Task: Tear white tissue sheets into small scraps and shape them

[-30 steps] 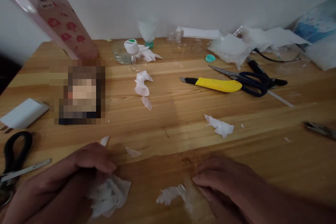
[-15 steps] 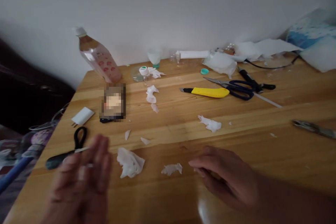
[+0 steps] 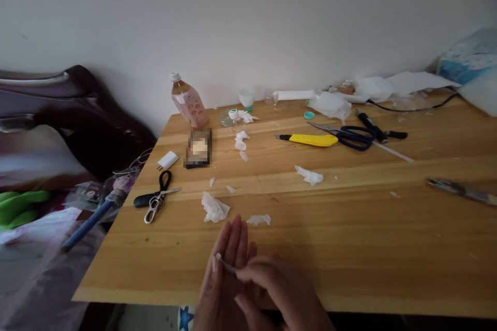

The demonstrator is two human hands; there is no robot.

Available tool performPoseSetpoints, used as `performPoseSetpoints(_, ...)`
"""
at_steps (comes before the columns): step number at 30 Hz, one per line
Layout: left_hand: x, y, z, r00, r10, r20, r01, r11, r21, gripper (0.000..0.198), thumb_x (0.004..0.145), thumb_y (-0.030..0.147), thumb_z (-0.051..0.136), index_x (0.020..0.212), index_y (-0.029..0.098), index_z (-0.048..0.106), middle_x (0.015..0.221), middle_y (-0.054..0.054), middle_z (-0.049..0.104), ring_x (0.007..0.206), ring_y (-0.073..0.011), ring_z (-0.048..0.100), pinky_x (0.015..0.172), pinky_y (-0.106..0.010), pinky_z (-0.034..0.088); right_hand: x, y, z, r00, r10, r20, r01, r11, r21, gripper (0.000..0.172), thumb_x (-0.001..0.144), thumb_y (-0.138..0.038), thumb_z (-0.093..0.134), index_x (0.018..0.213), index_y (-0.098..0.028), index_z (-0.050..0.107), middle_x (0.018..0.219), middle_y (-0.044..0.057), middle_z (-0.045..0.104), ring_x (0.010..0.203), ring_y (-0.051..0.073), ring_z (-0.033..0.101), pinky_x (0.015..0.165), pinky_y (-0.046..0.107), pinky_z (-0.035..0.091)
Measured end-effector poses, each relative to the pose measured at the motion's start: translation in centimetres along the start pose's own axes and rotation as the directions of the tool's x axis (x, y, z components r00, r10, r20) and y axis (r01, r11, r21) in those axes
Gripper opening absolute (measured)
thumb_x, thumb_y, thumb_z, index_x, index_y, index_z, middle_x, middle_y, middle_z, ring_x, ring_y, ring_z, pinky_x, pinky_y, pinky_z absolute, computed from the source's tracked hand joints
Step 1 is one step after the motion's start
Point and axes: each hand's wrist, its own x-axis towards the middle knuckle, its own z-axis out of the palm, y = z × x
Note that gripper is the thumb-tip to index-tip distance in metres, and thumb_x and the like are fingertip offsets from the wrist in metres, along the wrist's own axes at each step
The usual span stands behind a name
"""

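My left hand (image 3: 229, 274) is palm up near the table's front edge, fingers stretched out and slightly cupped. Above its palm, my right hand (image 3: 272, 284) pinches a thin stick (image 3: 228, 266) with a small pale tip; its exact kind is too small to tell. That tip lies beside the left thumb, and I cannot tell whether they touch. Just beyond the hands, a crumpled white tissue (image 3: 214, 208) and a smaller torn piece of tissue (image 3: 259, 220) lie on the wooden table (image 3: 349, 248).
At left are a keyring with a black fob (image 3: 153, 200), a white charger plug (image 3: 168, 159), a blurred-out dark flat object (image 3: 199, 161) and a pink-labelled bottle (image 3: 190, 106). A yellow box cutter (image 3: 313, 140), dark-handled scissors (image 3: 355, 137) and a metal tool (image 3: 460, 190) lie right.
My hands have come together: the left moved right, and the right moved left over the left palm. The thin stick now shows in the right fingers. The view has shifted, showing more on the left.
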Motion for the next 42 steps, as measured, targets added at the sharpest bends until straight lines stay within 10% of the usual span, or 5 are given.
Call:
performPoseSetpoints(17, -2.5, -3.8, -0.7, 0.958, 0.127, -0.256, -0.098, 0.988, 0.121, 0.04, 0.087, 0.049, 0.072, 0.121, 0.029, 0.074, 0.142, -0.009, 0.063, 0.146, -0.0301, 0.041, 0.12, -0.041, 0.035, -3.1, 0.7, 0.0, 0.986, 0.129, 0.107, -0.134, 0.99, 0.036, 0.016, 0.093, -0.01, 0.049, 0.097, -0.025, 0.053, 0.092, 0.0, 0.067, 0.085, 0.014, 0.063, 0.077, 0.024, 0.05)
performPoseSetpoints(29, -2.2, -4.8, 1.1, 0.922, 0.095, -0.375, -0.103, 0.995, -0.001, 0.038, 0.087, 0.048, 0.072, 0.123, 0.038, 0.071, 0.157, -0.002, 0.047, 0.149, -0.0289, 0.035, 0.113, -0.039, 0.044, -1.9, -0.7, -0.3, 0.838, 0.501, 0.217, -0.545, 0.79, 0.282, 0.013, 0.09, -0.028, 0.059, 0.101, -0.024, 0.064, 0.097, 0.001, 0.071, 0.088, 0.016, 0.066, 0.079, 0.025, 0.05)
performPoseSetpoints(42, -2.7, -4.9, 0.6, 0.921, 0.148, -0.36, -0.135, 0.989, 0.063, 0.051, 0.092, 0.049, 0.065, 0.142, 0.044, 0.053, 0.157, -0.002, 0.047, 0.149, -0.0241, 0.036, 0.111, -0.032, 0.045, -1.4, -0.8, -0.3, 0.858, 0.459, 0.232, -0.5, 0.849, 0.17, 0.012, 0.092, -0.031, 0.057, 0.089, -0.021, 0.064, 0.089, 0.002, 0.069, 0.083, 0.016, 0.064, 0.076, 0.028, 0.049)
